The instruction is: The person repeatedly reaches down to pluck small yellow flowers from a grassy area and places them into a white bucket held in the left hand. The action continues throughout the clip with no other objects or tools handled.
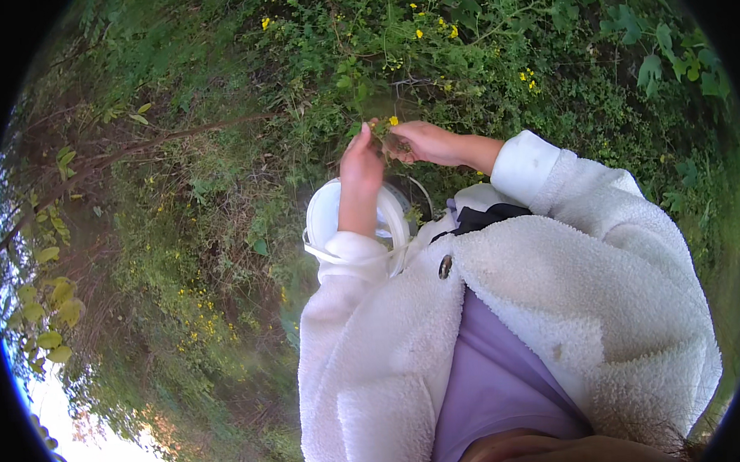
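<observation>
My left hand is raised, its thumb and fingers at a small sprig with a yellow flower. From the other side my right hand pinches the same sprig, its fingers curled around green stems. The two hands nearly touch. Below my left wrist sits a white plastic bucket, partly covered by that forearm. Its white handle crosses my left sleeve. What the bucket holds is mostly hidden.
Dense green plants with scattered yellow flowers grow close in front. A thin brown branch slants across the left side. Broad-leaved plants stand at upper right. My white fleece jacket fills the lower part.
</observation>
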Tool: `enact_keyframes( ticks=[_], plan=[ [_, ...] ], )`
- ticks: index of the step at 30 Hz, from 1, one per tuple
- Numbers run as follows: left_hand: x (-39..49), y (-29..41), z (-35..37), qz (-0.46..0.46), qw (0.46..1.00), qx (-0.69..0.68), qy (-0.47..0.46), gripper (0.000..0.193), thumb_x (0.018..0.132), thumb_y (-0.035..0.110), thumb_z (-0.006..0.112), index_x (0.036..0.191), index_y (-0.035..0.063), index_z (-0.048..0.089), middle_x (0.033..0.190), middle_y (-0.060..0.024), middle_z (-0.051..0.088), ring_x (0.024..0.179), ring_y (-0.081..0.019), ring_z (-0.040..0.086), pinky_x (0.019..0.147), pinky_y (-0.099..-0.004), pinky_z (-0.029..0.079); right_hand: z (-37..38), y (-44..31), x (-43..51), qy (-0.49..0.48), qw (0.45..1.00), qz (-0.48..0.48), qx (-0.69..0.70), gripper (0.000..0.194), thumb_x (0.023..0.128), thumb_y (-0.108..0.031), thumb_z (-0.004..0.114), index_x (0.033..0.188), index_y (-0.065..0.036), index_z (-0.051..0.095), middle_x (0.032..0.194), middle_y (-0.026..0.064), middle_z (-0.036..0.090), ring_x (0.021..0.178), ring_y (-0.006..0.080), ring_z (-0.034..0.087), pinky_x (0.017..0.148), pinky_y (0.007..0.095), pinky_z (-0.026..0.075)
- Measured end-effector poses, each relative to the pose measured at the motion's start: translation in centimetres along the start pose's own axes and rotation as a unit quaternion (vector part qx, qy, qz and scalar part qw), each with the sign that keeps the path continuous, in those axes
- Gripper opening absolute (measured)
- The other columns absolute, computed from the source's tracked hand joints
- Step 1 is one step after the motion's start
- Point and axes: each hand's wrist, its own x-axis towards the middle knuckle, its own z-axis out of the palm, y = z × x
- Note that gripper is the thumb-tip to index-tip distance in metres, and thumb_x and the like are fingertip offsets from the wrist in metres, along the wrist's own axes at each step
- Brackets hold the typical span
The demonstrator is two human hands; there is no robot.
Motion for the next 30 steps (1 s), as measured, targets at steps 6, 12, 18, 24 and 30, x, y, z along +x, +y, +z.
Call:
enact_keyframes(
  ticks=[6,12,18,24,30],
  plan=[
    [-0.8,-2.1,1.6,0.051,0.993,0.056,0.088,0.024,0.085,0.026,0.051,0.098,0.0052,0.053,0.088,-0.004,0.052,0.075,-0.0169,0.047,0.054,-0.0275,0.037,-0.7,-0.1,-3.1,-0.088,0.995,0.027,-0.025,0.033,0.088,-0.032,0.042,0.086,-0.001,0.053,0.075,0.002,0.049,0.065,0.0087,0.043,0.057,0.0204,0.038],
    [-1.2,-4.0,2.1,0.077,0.985,0.071,0.137,0.006,0.087,0.021,0.049,0.086,0.0157,0.05,0.082,0.0011,0.057,0.084,-0.0124,0.051,0.078,-0.0354,0.037,-2.0,0.2,-5.9,0.005,0.964,0.057,-0.26,0.027,0.087,-0.026,0.043,0.077,-0.006,0.058,0.063,-0.0029,0.049,0.056,0.0065,0.043,0.05,0.0208,0.037],
    [-2.7,-3.5,0.8,0.09,0.984,0.041,0.15,0.007,0.085,0.019,0.049,0.09,0.014,0.049,0.081,0.0008,0.051,0.083,-0.0134,0.047,0.08,-0.04,0.035,-2.2,-4.3,-9.5,-0.063,0.947,0.07,-0.307,0.025,0.083,-0.025,0.046,0.077,-0.004,0.059,0.064,-0.0017,0.049,0.057,0.0078,0.043,0.051,0.0226,0.036],
    [-4.0,-2.4,-2.4,0.096,0.98,-0.028,0.175,0.009,0.083,0.018,0.054,0.091,0.0148,0.051,0.084,-0.0006,0.053,0.088,-0.0149,0.049,0.081,-0.0405,0.036,-3.8,-14.1,-14.1,-0.143,0.94,-0.048,-0.306,0.024,0.085,-0.027,0.047,0.085,-0.006,0.058,0.062,-0.0067,0.04,0.053,0.0044,0.033,0.047,0.019,0.029],
    [-3.5,-1.9,-4.5,0.09,0.982,0.004,0.168,0.006,0.085,0.021,0.051,0.088,0.0155,0.051,0.083,0.0023,0.054,0.085,-0.0127,0.049,0.078,-0.0393,0.037,-9.7,-25.6,-8.7,0.19,0.893,-0.174,-0.368,0.025,0.087,-0.024,0.045,0.093,-0.004,0.058,0.057,-0.0067,0.032,0.051,0.0055,0.026,0.045,0.0189,0.025]
  ],
)
